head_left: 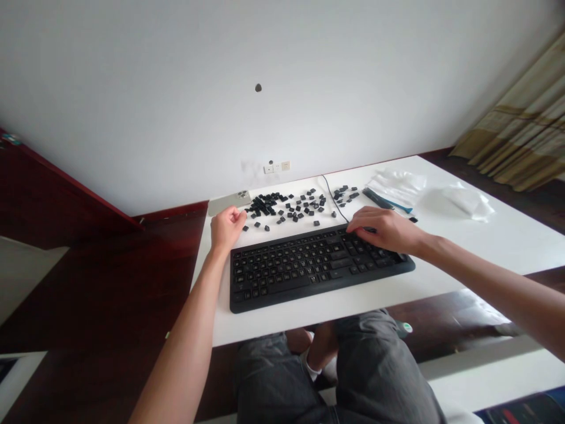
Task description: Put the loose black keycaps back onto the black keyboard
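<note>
Grey legwear (379, 365), worn by the seated person, knees at the near edge of the surface; white footwear (312, 366) showing between the legs.

Surface (498, 235), white, set near a pale wall (176, 106).

Keyboard (300, 259), black, one, lying flat near the front edge of the surface, slightly askew, between the two forearms. Left and central key field with many exposed, pale-centred key positions.

Right hand (382, 228), palm down over the keyboard's upper right part, fingertips lowered to the keys near the back edge. State of grip: fingers bent together; whether a piece is pinched beneath them cannot be told.

Left hand (228, 227), raised just beyond the keyboard's left back corner, near the loose pieces. State of grip: fingers curled inward, thumb against them; whether anything is held cannot be told.

Loose keycaps (265, 204), black, many, behind the keyboard: a dense cluster at left, a looser scatter in the middle, a small group right of the cable.

Cable (332, 197), dark, running from the keyboard's back edge to the far edge of the surface.

Phone (227, 204), pale, camera lenses upward, left of the cluster.

Black tool (377, 198), long, beyond the right hand, beside a teal strip (401, 207).

Clear plastic wrappings (397, 184), crumpled, at right.

Wall sockets (277, 168), above the far edge.
</note>
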`<action>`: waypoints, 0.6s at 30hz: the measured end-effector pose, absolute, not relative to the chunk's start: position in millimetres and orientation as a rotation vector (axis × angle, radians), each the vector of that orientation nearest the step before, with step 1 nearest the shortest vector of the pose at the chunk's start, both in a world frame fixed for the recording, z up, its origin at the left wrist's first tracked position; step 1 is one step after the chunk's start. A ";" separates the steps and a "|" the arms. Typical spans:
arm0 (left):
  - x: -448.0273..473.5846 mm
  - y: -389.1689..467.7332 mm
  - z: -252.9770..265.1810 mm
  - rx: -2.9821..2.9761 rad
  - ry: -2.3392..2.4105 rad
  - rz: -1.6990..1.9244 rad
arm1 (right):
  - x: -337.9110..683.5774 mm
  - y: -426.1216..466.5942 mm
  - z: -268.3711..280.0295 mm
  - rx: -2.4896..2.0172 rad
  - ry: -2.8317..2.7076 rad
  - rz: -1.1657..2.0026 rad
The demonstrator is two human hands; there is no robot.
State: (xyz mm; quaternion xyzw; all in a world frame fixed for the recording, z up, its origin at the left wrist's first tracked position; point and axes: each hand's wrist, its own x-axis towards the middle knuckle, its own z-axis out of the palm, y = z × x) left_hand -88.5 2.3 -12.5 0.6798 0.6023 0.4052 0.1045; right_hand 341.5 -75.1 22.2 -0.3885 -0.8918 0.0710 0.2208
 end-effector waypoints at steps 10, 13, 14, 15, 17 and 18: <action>-91.1 5.7 -14.3 1.976 1.809 1.198 | 296.7 11.4 21.4 -1.146 -2.395 0.133; -89.9 4.2 -12.8 1.986 1.811 1.179 | 318.8 47.0 17.8 -1.260 -2.340 0.113; -89.4 3.8 -12.6 1.993 1.806 1.173 | 327.4 56.0 16.6 -1.305 -2.298 0.089; -89.0 3.5 -12.7 2.001 1.799 1.166 | 335.5 62.6 15.3 -1.332 -2.264 0.073; -88.1 3.4 -13.6 2.013 1.784 1.152 | 347.4 68.1 12.0 -1.331 -2.236 0.032; -87.6 3.6 -14.1 2.015 1.778 1.146 | 350.6 67.5 10.0 -1.315 -2.242 0.024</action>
